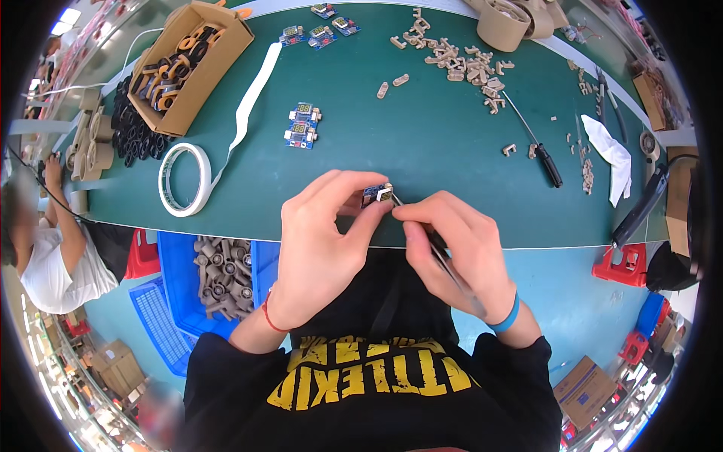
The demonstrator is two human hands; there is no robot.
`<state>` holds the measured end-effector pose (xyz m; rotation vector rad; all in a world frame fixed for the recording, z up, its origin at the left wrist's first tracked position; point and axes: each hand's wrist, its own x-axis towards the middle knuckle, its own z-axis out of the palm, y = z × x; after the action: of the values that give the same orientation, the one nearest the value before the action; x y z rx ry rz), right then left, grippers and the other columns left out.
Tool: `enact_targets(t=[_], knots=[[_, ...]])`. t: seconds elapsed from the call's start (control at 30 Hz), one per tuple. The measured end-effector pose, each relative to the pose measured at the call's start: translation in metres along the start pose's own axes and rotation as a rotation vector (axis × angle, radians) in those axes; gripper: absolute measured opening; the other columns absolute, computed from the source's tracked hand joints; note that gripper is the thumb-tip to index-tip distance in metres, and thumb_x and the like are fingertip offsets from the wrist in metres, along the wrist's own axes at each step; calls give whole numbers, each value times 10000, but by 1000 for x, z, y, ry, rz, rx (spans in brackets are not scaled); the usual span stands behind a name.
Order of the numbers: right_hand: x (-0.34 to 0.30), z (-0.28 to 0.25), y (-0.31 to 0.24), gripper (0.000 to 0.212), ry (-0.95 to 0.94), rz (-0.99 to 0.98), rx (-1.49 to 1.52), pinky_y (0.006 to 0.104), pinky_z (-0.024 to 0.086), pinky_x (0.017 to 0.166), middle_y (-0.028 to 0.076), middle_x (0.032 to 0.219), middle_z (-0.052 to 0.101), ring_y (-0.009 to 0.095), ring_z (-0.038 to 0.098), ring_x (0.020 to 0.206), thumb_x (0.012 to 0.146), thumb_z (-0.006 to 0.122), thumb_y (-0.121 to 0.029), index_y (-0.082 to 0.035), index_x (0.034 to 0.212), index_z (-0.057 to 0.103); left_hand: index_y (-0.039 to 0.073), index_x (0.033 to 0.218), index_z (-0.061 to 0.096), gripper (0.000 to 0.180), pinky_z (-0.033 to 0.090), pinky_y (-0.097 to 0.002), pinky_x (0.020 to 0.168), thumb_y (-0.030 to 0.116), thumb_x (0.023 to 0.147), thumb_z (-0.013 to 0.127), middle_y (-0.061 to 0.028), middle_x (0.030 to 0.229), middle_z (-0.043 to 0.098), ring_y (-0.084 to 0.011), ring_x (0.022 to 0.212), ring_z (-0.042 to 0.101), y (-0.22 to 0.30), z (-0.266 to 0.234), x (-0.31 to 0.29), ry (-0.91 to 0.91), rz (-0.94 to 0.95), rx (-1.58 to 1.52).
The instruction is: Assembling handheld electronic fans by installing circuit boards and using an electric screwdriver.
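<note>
My left hand (325, 230) pinches a small blue circuit board (370, 196) with a little display, just over the table's front edge. My right hand (457, 245) is closed around slim metal tweezers (456, 280), whose tips reach the right side of the board. Fingers cover part of the board, so its contact with the tips is hard to make out. Ahead on the green table lie two more display boards (303, 135), side by side. Several similar boards (321, 36) sit at the far edge.
At left are a roll of white tape (205, 197) with a strip pulled out, black rings (135, 128) and a cardboard box (224, 56) of parts. Small beige pieces (474, 69), a screwdriver (548, 164) and white tissue (611, 160) lie right. A blue crate (177, 290) stands below; another person sits left.
</note>
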<state>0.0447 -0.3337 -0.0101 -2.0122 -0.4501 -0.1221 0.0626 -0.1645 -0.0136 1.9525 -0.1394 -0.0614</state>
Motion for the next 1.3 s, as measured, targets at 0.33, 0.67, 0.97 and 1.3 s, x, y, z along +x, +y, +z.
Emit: enact_targets(t=[0.33, 0.67, 0.97, 1.3], knots=[[4, 4, -8, 232, -43, -9, -220, 338, 467, 558, 103, 768, 578, 265, 573, 637, 728, 631, 112, -2, 929, 609, -8, 971, 685, 229, 540, -253, 651, -84, 756, 666, -89, 810, 661, -168, 704, 683, 2, 5, 0, 51, 95, 129], [-2, 13, -14, 197, -18, 19, -344, 358, 473, 586, 103, 785, 570, 281, 573, 685, 757, 644, 58, -16, 932, 597, -8, 979, 684, 237, 539, -262, 628, -78, 753, 677, -103, 785, 651, -192, 677, 684, 8, 10, -5, 75, 107, 317], [-4, 25, -11, 173, 93, 75, -341, 363, 461, 588, 116, 789, 558, 289, 565, 675, 782, 637, 54, -14, 928, 575, -12, 965, 686, 232, 542, -250, 638, -80, 743, 686, -108, 807, 664, -174, 677, 682, 8, 10, -5, 97, 130, 306], [9, -13, -1, 161, 111, 112, -210, 294, 476, 636, 103, 836, 586, 223, 591, 706, 805, 723, -52, -42, 960, 683, 0, 1029, 657, 216, 513, -213, 625, -27, 816, 683, -55, 854, 657, -77, 668, 605, 3, -33, -3, 124, -92, -94]])
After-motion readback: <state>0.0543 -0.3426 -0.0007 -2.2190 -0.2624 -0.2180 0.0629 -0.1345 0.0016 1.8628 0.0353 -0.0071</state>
